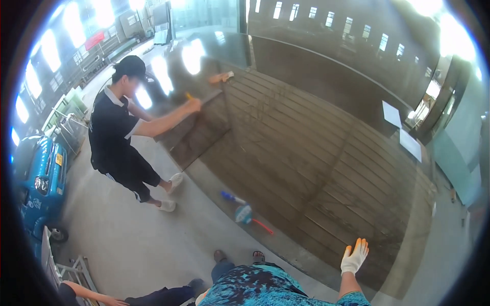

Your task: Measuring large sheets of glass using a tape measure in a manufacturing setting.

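My right hand, in a white glove with orange fingertips, lies with its fingers stretched out at the near right part of a large glass sheet. It holds nothing, and its palm seems to rest on the glass. My left hand is not in view. Left of my right hand, near the edge of the glass, are a blue-and-white round item, a blue handled item and a thin red stick; their exact kinds are too blurred to tell.
A co-worker in a black cap reaches over the glass with a small yellow tool. Another person's hand shows at the lower left. An orange item and white sheets lie farther off. A blue vehicle stands left.
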A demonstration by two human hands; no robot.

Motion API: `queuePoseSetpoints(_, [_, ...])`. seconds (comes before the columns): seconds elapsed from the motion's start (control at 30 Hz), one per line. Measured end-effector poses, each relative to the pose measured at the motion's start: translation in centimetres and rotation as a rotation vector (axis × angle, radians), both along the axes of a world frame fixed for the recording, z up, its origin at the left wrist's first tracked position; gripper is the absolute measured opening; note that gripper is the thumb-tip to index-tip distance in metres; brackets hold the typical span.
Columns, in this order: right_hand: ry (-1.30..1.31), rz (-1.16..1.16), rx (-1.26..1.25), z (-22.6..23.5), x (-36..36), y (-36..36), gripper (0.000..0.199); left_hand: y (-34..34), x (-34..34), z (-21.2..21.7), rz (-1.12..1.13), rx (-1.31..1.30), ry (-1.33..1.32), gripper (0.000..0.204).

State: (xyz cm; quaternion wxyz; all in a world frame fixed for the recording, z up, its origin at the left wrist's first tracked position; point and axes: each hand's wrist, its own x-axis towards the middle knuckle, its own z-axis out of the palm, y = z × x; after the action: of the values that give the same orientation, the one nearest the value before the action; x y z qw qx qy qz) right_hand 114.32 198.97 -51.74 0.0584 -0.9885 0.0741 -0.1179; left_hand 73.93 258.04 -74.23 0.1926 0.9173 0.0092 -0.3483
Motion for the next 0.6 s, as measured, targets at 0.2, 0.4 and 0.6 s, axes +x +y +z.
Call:
queuePoseSetpoints(0.2, [0.015, -0.019, 0.011, -1.5, -1.0, -2.0, 0.055, 0.1, 1.0, 1.0, 0.096, 0.003, -0.068, 0.042])
queuePoseSetpoints(0.4, [0.038, -0.021, -0.02, -1.5, -0.5, -1.7, 0.055, -0.7, 1.9, 1.6, -0.036, 0.036, -0.05, 0.04])
queuePoseSetpoints(0.6, [0.025, -0.016, -0.029, -1.9, -0.6, -2.2, 0.055, -0.4, 1.2, 0.9, 0.012, -0.003, -0.034, 0.038])
